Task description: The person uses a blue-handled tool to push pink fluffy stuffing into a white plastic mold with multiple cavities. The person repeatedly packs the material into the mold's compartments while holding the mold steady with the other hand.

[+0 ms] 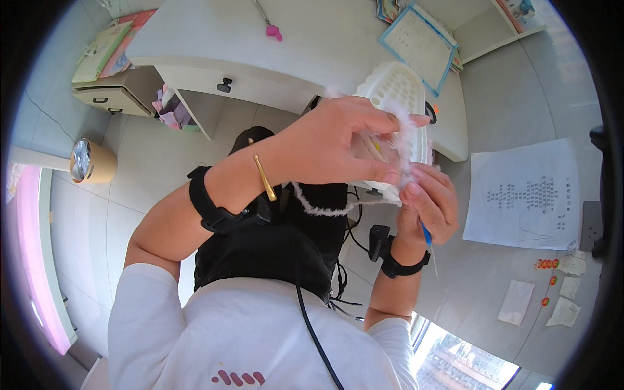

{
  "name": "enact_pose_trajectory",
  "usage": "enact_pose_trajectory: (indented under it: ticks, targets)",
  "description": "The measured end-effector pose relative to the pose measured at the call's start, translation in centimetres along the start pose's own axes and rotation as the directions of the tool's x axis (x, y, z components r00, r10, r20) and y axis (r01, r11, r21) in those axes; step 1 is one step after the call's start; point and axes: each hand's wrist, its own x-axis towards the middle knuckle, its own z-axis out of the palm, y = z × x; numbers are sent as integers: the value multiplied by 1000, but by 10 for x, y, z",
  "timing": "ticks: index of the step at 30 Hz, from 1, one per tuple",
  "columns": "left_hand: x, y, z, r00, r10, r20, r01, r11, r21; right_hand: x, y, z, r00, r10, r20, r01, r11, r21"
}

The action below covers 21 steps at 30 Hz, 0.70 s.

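My left hand (336,139), with a gold bracelet at the wrist, reaches across from the left, its fingers and thumb spread around fluffy pale pink yarn (403,134). My right hand (429,207) pinches the same yarn near my left thumb. A thin tool with a blue handle (426,234) sticks out below its fingers; the tip is hidden. Behind both hands stands a white perforated plastic basket (399,85), tilted, with small items partly visible inside. A strand of fuzzy yarn (319,210) hangs in a loop over my black-covered lap.
Beyond the hands is a white desk (209,34) with a pink-tipped stick (274,33) and a blue-edged board (421,46). A printed sheet (524,195) is on the wall at right. A bin (105,162) stands far left. Black cables (342,273) hang beside the lap.
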Motion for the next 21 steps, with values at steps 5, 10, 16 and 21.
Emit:
enact_pose_trajectory:
  ticks: [5,10,16,21]
  targets:
    - [1,14,9,993,-109,-49,109,994,0,-9,1,6,975,183,-127,-159,971,179]
    - [4,15,6,991,-137,5,137,982,-127,-12,2,10,901,388,-195,-291,873,391]
    - [5,13,4,992,-124,1,122,972,-200,-11,0,7,827,545,-138,-406,749,523]
    - [4,11,-1,998,-61,12,62,981,-182,-13,6,1,894,447,-33,-342,729,593]
